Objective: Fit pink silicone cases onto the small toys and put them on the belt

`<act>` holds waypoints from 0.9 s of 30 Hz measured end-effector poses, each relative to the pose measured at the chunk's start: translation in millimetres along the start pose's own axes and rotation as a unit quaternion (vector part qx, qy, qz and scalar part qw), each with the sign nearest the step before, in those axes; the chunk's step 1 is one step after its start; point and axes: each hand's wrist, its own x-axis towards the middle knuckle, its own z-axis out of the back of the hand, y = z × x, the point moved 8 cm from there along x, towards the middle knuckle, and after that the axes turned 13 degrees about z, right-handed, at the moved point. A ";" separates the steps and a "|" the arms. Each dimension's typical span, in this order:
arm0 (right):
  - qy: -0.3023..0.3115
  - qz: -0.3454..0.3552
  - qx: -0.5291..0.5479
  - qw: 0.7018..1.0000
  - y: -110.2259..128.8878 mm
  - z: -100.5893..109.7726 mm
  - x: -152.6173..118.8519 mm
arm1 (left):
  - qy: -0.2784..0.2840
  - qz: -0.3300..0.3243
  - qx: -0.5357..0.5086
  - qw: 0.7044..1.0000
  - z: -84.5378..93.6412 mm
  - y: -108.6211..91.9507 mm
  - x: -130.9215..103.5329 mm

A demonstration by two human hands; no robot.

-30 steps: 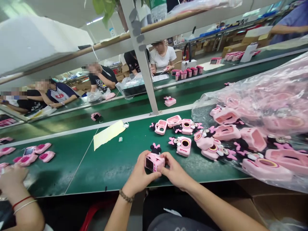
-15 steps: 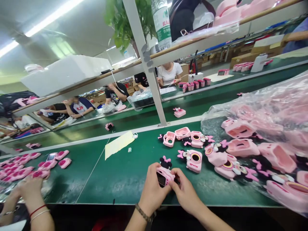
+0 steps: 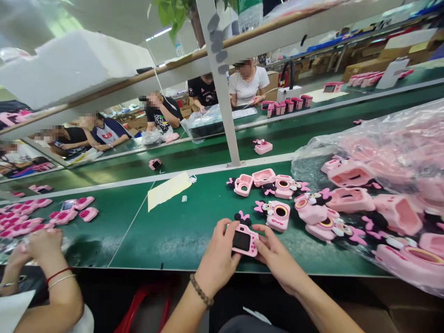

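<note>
A pink toy camera with a dark screen faces up between my hands above the green table's front edge. My left hand grips its left side, fingers wrapped round it. On the right side, by the small buttons, my right hand holds it between thumb and fingers. A black mouse-ear piece with a pink bow sticks out at its top. Just beyond lies a pink mouse-shaped cover with a round opening.
Pink covers and a clear plastic bag crowd the right. Yellow paper lies ahead. Pink cameras and another person's hands are at left. A white post rises ahead; people sit beyond.
The toy camera has turned so its screen faces up toward me. My right hand's fingers have spread a little along its side. The view has tilted down.
</note>
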 end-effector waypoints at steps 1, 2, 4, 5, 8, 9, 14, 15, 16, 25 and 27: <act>0.005 -0.024 0.021 0.999 3.1 1.2 -2.1 | 0.012 -0.004 -0.011 1.000 1.4 0.6 0.4; 0.006 -0.039 0.037 0.999 6.8 2.5 -3.6 | 0.020 -0.005 -0.026 0.999 3.1 0.9 0.6; 0.001 -0.039 0.072 0.997 14.5 3.9 -5.1 | 0.016 -0.005 -0.064 0.998 6.5 -0.4 0.4; -0.001 -0.033 0.101 0.994 16.6 2.1 -5.8 | 0.009 -0.009 -0.084 0.996 7.2 -2.6 -0.4; 0.029 -0.040 0.228 0.972 11.5 -17.7 -10.3 | -0.013 -0.043 -0.131 0.990 3.4 -14.2 -4.6; 0.045 -0.045 0.268 0.961 8.6 -26.3 -11.9 | -0.020 -0.058 -0.133 0.989 1.4 -18.3 -6.0; 0.059 -0.059 0.321 0.943 -2.0 -41.4 -10.5 | -0.003 -0.069 -0.070 0.995 -1.6 -28.4 -4.9; 0.058 -0.069 0.311 0.946 -3.7 -40.1 -8.9 | 0.009 -0.072 -0.054 0.996 -0.3 -30.2 -4.1; 0.057 -0.076 0.299 0.950 -4.4 -38.2 -7.0 | 0.019 -0.078 -0.042 0.996 1.5 -32.3 -3.5; 0.096 -0.004 0.253 0.963 19.4 -32.6 -12.0 | -0.039 0.005 -0.391 0.919 6.8 26.9 11.2; 0.080 0.002 0.238 0.968 18.7 -27.8 -18.5 | -0.012 0.017 -0.474 0.880 -3.8 43.5 14.1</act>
